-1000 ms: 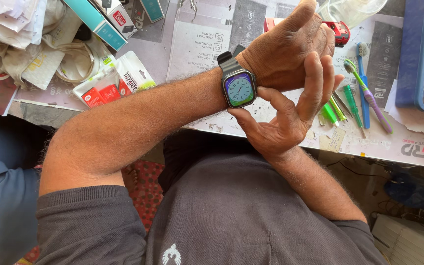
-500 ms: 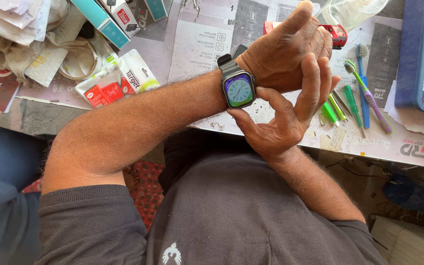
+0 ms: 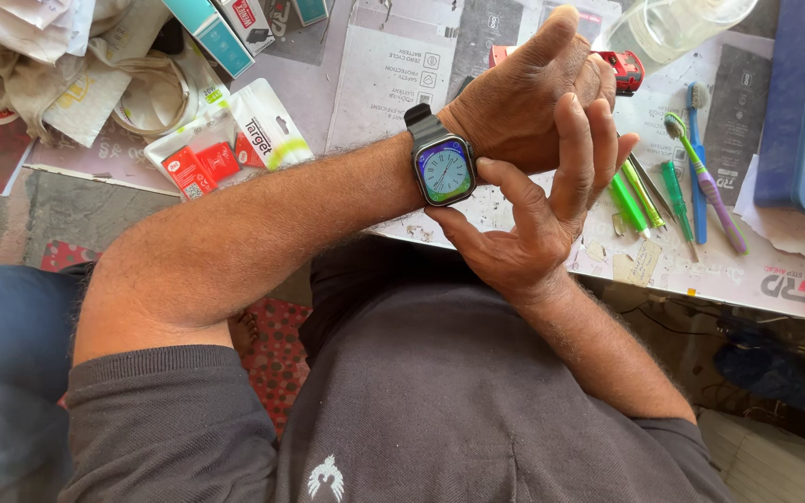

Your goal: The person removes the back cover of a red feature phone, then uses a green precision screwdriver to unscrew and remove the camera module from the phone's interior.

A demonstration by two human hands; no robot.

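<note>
Watch [image 3: 444,170] sits strapped on the wrist of the left hand [image 3: 524,102], at the centre of the frame, just above the edge of the cluttered table [image 3: 533,37]. As far as can be judged, the fitting is done: the dark strap wraps the wrist closed and the screen is lit, showing a round dial on a purple and green ground. What seems left is only handling at its side. The right hand [image 3: 538,228] comes up from below, its thumb touching the right edge of the case and its fingers [image 3: 575,158] laid over the back of the left hand. It grips nothing; the fingers are loosely spread. The left hand is loosely curled and holds nothing that shows.

The watch face points straight up at the camera. Its long axis, strap to strap, runs from the upper left toward the lower right, across the forearm. To the right on the table lie green screwdrivers [image 3: 640,191] and two toothbrushes [image 3: 701,177]; a red and white packet [image 3: 225,144] lies at the upper left.
</note>
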